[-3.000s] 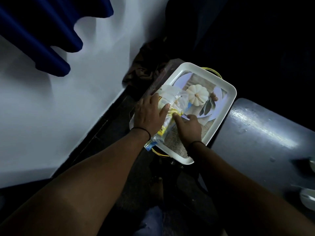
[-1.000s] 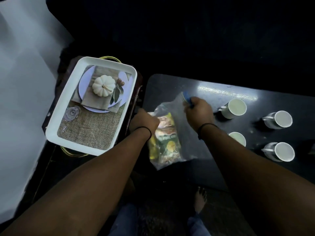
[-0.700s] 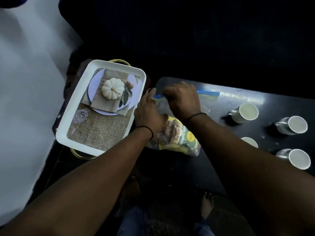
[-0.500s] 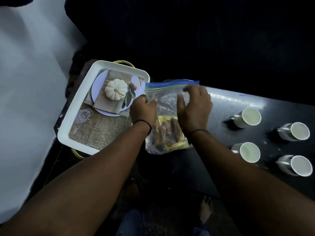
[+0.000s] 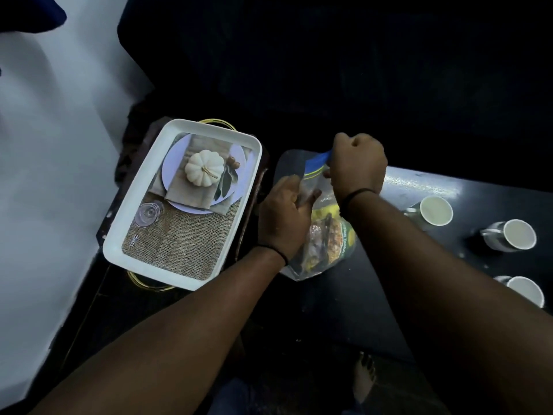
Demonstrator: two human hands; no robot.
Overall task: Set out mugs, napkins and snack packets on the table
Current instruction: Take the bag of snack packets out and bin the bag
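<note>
Both hands are opening a zip bag (image 5: 317,205) of snack packets (image 5: 332,235) at the desk's (image 5: 389,280) nine o'clock edge, right grip (image 5: 357,166) pinching the blue seal (image 5: 318,159), left grip (image 5: 284,217) grasping the bag's side; next, probably, lifting packets out.

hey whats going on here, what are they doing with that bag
A person is working at a clear zip bag of snack packets standing on the dark table. The right hand pinches the bag's blue zip strip at the top, and the left hand grips the bag's side. No packets are out yet. Three white mugs stand visible on the table to the right. A white tray printed with a pumpkin picture sits to the left.
</note>
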